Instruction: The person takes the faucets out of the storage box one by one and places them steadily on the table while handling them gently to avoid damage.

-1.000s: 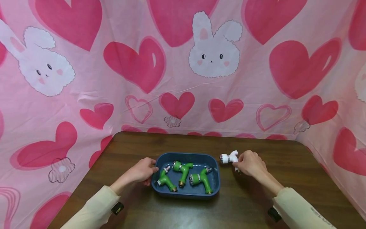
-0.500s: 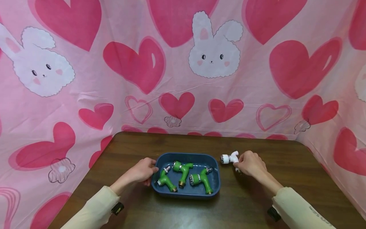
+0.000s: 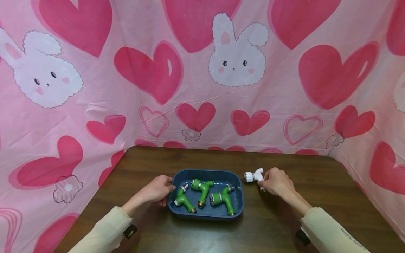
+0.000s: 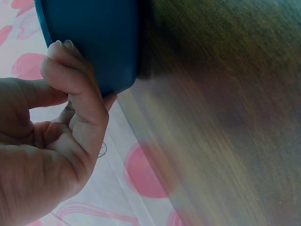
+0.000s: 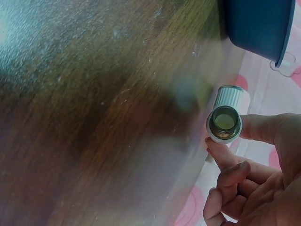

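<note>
In the head view, three green taps lie in a dark blue plastic tub (image 3: 205,215): a left one (image 3: 186,201), a middle one (image 3: 204,192) and a right one (image 3: 227,201). They have metal fittings and brass-coloured ends. My left hand (image 3: 159,188) grips the tub's left end, its thumb and curled fingers at the rim (image 4: 42,21). Right of the tub, my right hand (image 3: 278,181) pinches a white tap (image 3: 257,174) between thumb and index finger. The right wrist view shows this tap's round threaded opening (image 5: 225,123) and ribbed knob (image 5: 229,96); the hand partly covers its body.
The tub and hands are over a brown wooden table (image 3: 202,237) with rounded far corners. A pink cloth (image 3: 202,91) printed with hearts and rabbits hangs behind and at both sides. Dark wrist devices sit under both pale sleeves (image 3: 329,230).
</note>
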Motion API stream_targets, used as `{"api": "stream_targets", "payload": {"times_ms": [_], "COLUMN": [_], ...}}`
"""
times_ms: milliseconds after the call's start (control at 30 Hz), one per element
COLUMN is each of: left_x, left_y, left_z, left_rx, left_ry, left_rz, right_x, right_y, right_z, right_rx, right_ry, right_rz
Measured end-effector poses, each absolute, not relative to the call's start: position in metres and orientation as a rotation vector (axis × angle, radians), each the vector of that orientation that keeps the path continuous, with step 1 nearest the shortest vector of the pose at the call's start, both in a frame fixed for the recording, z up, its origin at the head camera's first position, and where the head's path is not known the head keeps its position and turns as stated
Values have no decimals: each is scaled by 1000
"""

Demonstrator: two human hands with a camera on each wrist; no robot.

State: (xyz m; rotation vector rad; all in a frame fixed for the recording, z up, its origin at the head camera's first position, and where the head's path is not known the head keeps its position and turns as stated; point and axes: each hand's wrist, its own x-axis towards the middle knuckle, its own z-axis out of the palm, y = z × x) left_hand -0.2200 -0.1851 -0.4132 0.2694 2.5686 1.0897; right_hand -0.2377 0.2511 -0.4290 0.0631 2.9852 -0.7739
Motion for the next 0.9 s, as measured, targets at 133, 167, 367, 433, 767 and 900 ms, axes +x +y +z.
{"api": "stream_targets", "payload": {"times_ms": [133, 167, 367, 433, 767, 900], "left_x": [-219, -219, -220, -220, -222, -222], "left_y": [-185, -185, -184, -184, -185, -185], "left_z": [-413, -413, -413, -414, -414, -415], "left_rx": [270, 269, 269, 270, 270, 255], "left_ry": [2575, 2576, 2580, 2578, 2573, 2571], "left_rz": [1086, 1085, 1080, 1077, 1071, 1076], "right_x": [-238, -238, -240, -240, -241, -241], "right_y": [251, 251, 252, 253, 253, 253], "right_z": [-430, -430, -432, -432, -434, -435], "right_rx": [66, 65, 64, 65, 64, 64], "right_ry": [2981, 2980, 2970, 2967, 2966, 2969], "right_rz": [-771, -771, -778, -777, -761, -753]}}
